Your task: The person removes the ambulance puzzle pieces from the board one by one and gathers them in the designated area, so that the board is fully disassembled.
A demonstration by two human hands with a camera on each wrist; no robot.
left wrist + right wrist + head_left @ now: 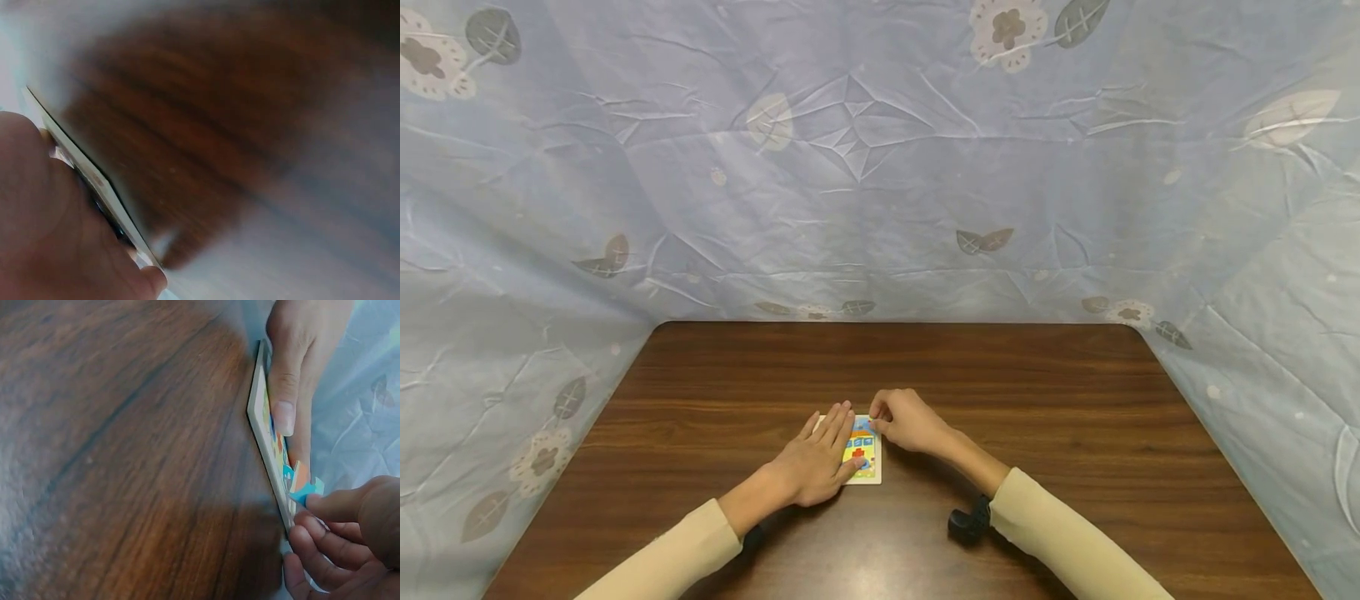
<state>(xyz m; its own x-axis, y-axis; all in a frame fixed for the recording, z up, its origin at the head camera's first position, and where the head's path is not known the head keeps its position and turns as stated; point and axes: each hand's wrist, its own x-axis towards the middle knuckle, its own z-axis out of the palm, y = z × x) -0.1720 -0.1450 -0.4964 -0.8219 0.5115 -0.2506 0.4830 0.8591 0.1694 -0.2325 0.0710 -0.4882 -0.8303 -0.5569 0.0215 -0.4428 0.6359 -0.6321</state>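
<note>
A small jigsaw puzzle board with a pale rim and a bright picture with a red cross lies on the table. My left hand rests flat across its left part, fingers straight, covering much of the picture. At the board's upper right corner is my right hand. Its thumb and fingers pinch a blue and orange puzzle piece, which stands tilted up from the board in the right wrist view. In the left wrist view, the board's edge shows beside the left hand.
The brown wood-grain table extends around the board on all sides. A pale blue floral cloth hangs behind and beside it. A black wrist camera sits under the right forearm, close to the tabletop.
</note>
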